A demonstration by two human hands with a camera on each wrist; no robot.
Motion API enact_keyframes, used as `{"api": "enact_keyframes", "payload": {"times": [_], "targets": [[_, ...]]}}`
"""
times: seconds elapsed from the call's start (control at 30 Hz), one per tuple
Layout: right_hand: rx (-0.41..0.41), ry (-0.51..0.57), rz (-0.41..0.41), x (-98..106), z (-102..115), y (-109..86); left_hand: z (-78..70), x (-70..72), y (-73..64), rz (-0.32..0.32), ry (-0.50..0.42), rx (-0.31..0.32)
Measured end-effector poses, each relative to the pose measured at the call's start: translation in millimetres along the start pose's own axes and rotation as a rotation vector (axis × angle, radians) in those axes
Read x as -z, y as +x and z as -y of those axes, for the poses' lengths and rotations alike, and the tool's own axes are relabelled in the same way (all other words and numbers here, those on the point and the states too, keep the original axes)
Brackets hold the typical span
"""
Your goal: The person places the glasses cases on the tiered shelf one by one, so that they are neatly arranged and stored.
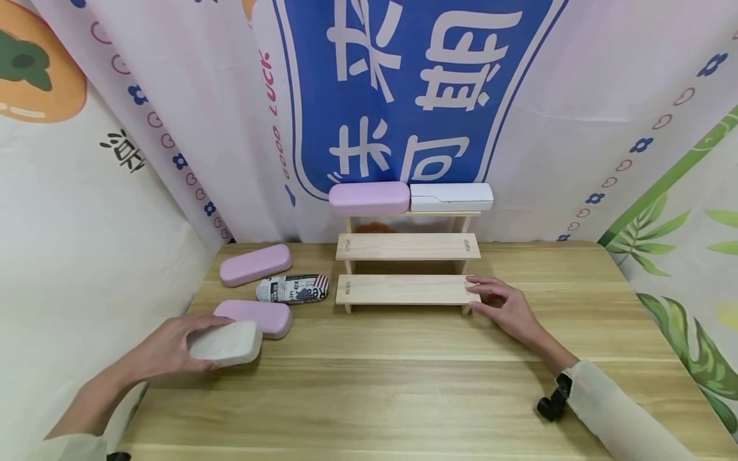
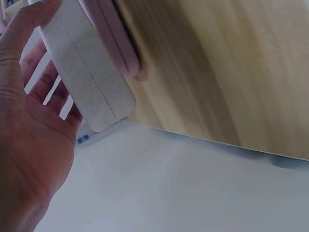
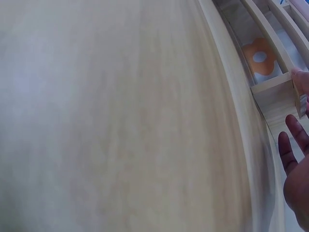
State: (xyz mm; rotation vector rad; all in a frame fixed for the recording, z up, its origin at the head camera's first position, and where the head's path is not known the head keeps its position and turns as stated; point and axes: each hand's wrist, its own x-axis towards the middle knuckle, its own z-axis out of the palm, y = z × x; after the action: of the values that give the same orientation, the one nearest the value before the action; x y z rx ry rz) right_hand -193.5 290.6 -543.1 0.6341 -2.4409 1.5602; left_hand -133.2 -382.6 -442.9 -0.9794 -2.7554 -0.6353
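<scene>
My left hand [image 1: 167, 346] grips a cream glasses case [image 1: 227, 344] by its end, thumb on the near side and fingers on the far side. In the left wrist view, a thin seam runs along this case [image 2: 87, 67], which overlaps a lilac case [image 2: 112, 36]. The head view places that lilac glasses case [image 1: 262, 317] flat on the table, just beyond the cream one. My right hand [image 1: 510, 310] holds the right end of the lowest step of a three-tier wooden stand [image 1: 403, 291], thumb at the front edge and fingertips at the back.
A newspaper-print case [image 1: 293, 289] and another lilac case [image 1: 256, 264] lie on the table's [image 1: 375, 397] left side. On the stand's top step sit a lilac case [image 1: 369, 197] and a white case [image 1: 451, 196]. A printed curtain [image 1: 548, 141] hangs behind.
</scene>
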Motion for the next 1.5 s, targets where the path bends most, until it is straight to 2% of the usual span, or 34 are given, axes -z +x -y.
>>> {"api": "enact_keyframes", "payload": {"times": [0.13, 0.33, 0.4, 0.7, 0.83, 1.1, 1.3, 1.5], "targets": [[-0.016, -0.002, -0.005, -1.0, 2.0, -0.8, -4.1, 2.7, 11.4, 0.005, 0.009, -0.018], [-0.024, -0.008, -0.009, -2.1, 32.6, -0.5, -11.5, 5.8, 26.5, 0.012, 0.016, -0.036], [-0.025, -0.005, -0.004, -1.4, 39.8, 0.1, -14.5, 6.3, 31.1, 0.013, 0.022, -0.03], [-0.023, -0.004, -0.003, -0.3, 47.3, -0.1, -27.6, 8.9, 55.0, 0.024, 0.014, 0.009], [-0.021, -0.004, -0.011, -2.2, 43.1, -0.3, -33.1, 9.8, 64.8, 0.039, 0.002, 0.022], [-0.028, -0.028, -0.024, -4.0, 14.2, -1.5, -41.9, 9.5, 83.2, 0.024, 0.022, -0.012], [-0.027, 0.014, -0.012, -3.0, 12.1, -3.2, -50.9, 5.7, 100.9, 0.023, 0.026, -0.04], [-0.015, 0.021, -0.015, -3.7, 12.5, -3.0, -58.9, 1.1, 119.7, 0.053, 0.023, -0.06]]}}
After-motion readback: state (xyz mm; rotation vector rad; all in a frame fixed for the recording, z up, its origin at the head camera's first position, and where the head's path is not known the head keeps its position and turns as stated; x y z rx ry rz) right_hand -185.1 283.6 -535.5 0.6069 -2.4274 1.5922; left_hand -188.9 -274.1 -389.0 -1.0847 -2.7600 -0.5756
